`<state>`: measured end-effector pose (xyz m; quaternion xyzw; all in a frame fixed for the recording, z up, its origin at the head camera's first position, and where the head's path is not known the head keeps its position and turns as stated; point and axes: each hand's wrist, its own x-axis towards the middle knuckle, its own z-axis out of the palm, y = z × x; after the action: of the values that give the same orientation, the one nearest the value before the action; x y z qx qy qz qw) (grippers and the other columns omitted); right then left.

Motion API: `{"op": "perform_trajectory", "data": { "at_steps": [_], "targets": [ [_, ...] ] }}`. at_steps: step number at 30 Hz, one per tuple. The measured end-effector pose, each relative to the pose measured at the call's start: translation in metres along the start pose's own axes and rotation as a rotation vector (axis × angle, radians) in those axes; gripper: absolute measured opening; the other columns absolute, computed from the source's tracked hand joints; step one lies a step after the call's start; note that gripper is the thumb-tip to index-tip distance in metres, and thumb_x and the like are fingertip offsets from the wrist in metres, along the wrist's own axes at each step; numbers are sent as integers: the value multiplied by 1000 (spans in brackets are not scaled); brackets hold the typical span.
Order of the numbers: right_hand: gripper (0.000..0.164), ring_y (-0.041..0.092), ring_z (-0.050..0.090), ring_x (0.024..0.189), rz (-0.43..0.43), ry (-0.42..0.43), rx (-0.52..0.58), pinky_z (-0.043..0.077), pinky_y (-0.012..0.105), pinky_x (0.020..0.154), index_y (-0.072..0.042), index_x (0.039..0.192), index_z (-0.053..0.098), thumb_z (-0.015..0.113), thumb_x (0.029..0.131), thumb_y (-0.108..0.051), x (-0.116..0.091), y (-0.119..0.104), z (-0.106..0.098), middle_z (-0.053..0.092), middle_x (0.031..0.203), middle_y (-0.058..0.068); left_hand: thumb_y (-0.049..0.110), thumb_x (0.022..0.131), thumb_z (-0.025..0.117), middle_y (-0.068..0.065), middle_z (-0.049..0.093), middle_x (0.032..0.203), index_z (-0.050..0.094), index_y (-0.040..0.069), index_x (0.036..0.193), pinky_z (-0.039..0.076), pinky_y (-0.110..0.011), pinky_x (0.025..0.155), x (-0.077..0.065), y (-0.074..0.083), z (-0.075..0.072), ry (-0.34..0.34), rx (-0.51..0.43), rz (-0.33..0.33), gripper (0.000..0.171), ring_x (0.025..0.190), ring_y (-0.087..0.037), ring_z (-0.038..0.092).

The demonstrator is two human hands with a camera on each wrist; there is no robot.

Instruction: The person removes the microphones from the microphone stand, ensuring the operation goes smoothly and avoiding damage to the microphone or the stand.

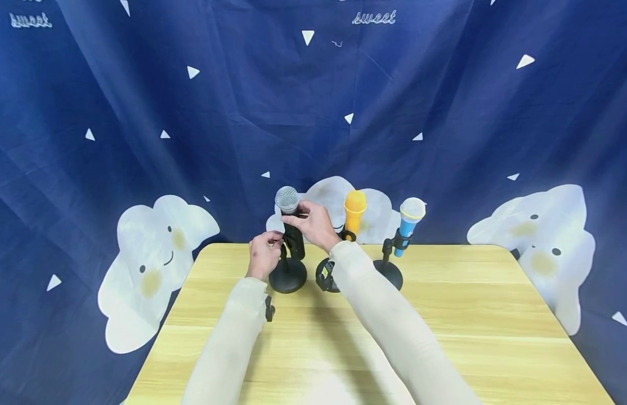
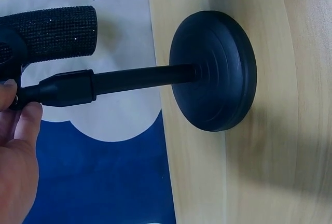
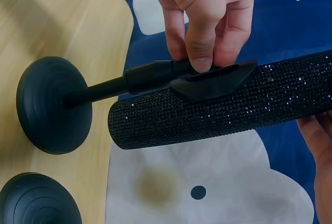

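Observation:
A black glittery microphone (image 3: pixel 223 110) with a silver mesh head (image 1: pixel 287 198) leans in the clip (image 3: pixel 215 85) of a black desk stand (image 2: pixel 212 73). With the thumb and fingers of my right hand (image 1: pixel 316 225), I grip its body just below the mesh head. My left hand (image 1: pixel 263 256) pinches the joint at the top of the stand's pole, right beside the clip. The round base (image 1: pixel 288 277) rests on the table. In the right wrist view only a few fingers of my right hand (image 3: pixel 319 146) show, under the microphone.
Right of the hands, a yellow microphone (image 1: pixel 355 207) and a blue microphone (image 1: pixel 407 225) with a white head stand in similar black stands. The right forearm passes in front of them. Behind the wooden table (image 1: pixel 470 315) hangs a dark blue curtain (image 1: pixel 313 101) with clouds.

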<state>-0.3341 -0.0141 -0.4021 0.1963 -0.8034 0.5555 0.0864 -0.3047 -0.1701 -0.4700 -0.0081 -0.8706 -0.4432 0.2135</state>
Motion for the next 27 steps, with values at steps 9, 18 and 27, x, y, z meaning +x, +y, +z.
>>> {"op": "perform_trajectory", "data": {
  "at_steps": [9, 18, 27],
  "targets": [
    [28, 21, 70, 103, 6, -13, 2, 56, 26, 88, -5, 105, 73, 82, 84, -21, 2, -2, -2, 75, 103, 7, -6, 86, 69, -12, 75, 99, 78, -1, 88, 52, -46, 88, 0, -1, 1, 1, -16, -2, 11, 91, -31, 70],
    [28, 22, 71, 102, -27, -9, 16, 56, 26, 87, -4, 104, 72, 82, 84, -20, 3, -3, -4, 74, 103, 8, -5, 86, 69, -11, 75, 99, 78, 0, 88, 55, -45, 84, 1, -2, 2, 16, -11, 7, 10, 90, -30, 71],
    [26, 21, 71, 102, -38, -11, 35, 56, 26, 86, -4, 103, 72, 82, 84, -19, 4, -5, -5, 74, 102, 8, -2, 88, 70, -10, 75, 102, 79, 0, 91, 55, -43, 85, 1, -2, 3, 12, -2, -13, 10, 91, -29, 71]
  ]
}}
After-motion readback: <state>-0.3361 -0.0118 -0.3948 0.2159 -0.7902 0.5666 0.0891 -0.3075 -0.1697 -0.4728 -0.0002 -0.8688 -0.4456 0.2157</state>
